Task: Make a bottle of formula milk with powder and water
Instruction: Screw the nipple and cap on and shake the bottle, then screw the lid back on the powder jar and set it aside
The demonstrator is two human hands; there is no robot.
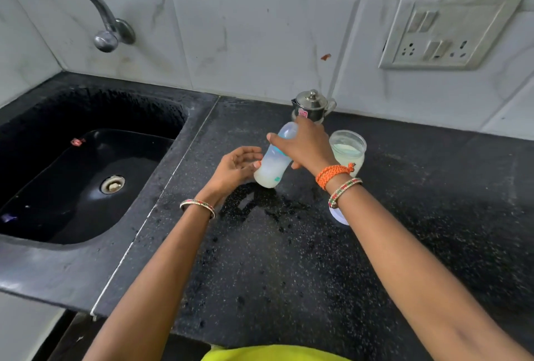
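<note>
Right hand (306, 143) gripping tilted bottle (274, 161), left hand (237, 167) loosely cupped beside

The bottle (273, 161) is motion-blurred, and the right hand (307, 145) hides its neck. The wrist covers the near side of the jar (348, 148) and most of a white disc (339, 216) on the tabletop (289, 274). The fingertips hide the pot's (312, 106) base; its red label is unreadable. The frame's left edge cuts off the sink (86, 172).
</note>
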